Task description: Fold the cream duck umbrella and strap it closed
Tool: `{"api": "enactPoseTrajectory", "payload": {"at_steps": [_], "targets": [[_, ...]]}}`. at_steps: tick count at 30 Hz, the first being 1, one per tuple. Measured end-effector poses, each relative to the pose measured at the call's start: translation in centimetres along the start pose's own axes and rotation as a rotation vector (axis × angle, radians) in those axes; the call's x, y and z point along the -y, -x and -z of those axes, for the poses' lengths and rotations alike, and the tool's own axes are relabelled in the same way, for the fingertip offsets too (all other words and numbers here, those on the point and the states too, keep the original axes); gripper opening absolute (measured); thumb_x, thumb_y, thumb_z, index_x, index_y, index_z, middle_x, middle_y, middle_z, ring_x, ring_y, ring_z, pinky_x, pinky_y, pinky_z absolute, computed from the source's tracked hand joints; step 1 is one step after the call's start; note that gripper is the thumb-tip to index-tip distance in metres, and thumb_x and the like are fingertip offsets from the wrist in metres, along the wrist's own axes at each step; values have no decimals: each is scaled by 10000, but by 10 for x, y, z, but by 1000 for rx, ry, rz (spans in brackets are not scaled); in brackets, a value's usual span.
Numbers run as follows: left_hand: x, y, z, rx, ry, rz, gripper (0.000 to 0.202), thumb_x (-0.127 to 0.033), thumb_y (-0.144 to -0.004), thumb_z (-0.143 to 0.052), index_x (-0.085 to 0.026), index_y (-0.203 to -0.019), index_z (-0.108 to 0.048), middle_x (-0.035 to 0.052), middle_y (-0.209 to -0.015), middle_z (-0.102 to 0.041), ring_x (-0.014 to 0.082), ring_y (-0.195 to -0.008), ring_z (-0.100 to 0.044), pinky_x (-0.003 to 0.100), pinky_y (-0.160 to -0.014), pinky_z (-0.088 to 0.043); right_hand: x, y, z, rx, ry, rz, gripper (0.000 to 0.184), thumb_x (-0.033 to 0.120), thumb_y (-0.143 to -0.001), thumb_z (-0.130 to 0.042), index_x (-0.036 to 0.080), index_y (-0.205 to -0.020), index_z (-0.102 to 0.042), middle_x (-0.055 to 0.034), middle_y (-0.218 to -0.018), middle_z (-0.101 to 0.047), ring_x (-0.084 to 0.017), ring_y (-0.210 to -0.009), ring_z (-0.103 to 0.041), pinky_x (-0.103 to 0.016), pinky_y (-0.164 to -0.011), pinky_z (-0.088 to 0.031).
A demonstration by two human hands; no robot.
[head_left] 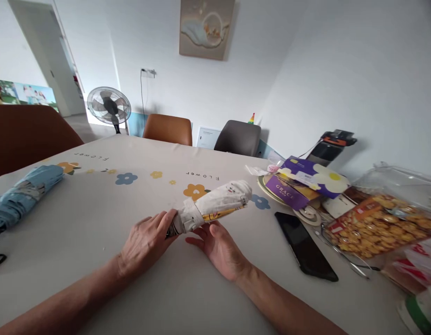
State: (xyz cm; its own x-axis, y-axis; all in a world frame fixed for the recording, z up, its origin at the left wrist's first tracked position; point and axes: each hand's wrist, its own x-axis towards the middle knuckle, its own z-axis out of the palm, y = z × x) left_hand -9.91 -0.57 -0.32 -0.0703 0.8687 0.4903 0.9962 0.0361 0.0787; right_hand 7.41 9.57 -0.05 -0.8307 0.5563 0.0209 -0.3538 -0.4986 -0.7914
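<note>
A folded white umbrella [215, 204] with small cartoon prints lies on the flower-patterned tablecloth [107, 218] in front of me. My left hand [145, 244] rests on the table with its fingertips against the umbrella's near, handle end. My right hand [218, 249] lies palm up just below the umbrella's middle, fingers stretched out and touching its underside. Neither hand is wrapped round it.
A folded blue umbrella [23, 193] lies at the left edge. A black phone [304, 246] is to the right, with a purple box [299, 184], a snack bag [379, 225] and a plastic container beyond. Chairs and a standing fan [109, 107] stand behind the table.
</note>
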Motion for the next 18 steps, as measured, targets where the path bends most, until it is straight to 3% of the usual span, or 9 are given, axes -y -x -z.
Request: {"api": "enactPoseTrajectory", "payload": {"at_steps": [5, 9, 15, 18], "targets": [[-2, 2, -2, -68, -58, -82, 323, -276, -863, -483, -173, -1169, -464, 88, -893, -647, 198, -702, -607, 303, -636, -436, -3, -2, 1, -62, -38, -26, 279, 349, -751, -673, 208, -988, -634, -52, -1016, -643, -203, -955, -578, -365, -832, -466], [-5, 3, -1, -32, -80, -86, 432, -269, -851, -489, -158, -1254, -380, 112, -987, -639, 210, -765, -618, 318, -687, -458, -5, -3, 3, -102, -65, -22, 285, 314, -735, -683, 197, -988, -626, -60, -1018, -642, -196, -902, -584, -348, -818, -468], [-9, 0, -4, 54, 68, 116, 603, -535, -762, -539, -194, -1242, -410, 116, -1064, -629, 258, -877, -625, 351, -722, -478, -3, -4, 1, -72, -54, 2, 253, 264, -725, -665, 220, -970, -623, -46, -1071, -639, -220, -953, -582, -365, -813, -480], [-8, -3, 1, 186, 182, 185, 574, -595, -751, -510, -231, -1192, -456, 86, -1040, -653, 256, -873, -634, 331, -685, -470, -2, -2, 0, -56, -36, -10, 274, 245, -707, -675, 209, -975, -628, -50, -1051, -649, -229, -959, -582, -378, -826, -479]]}}
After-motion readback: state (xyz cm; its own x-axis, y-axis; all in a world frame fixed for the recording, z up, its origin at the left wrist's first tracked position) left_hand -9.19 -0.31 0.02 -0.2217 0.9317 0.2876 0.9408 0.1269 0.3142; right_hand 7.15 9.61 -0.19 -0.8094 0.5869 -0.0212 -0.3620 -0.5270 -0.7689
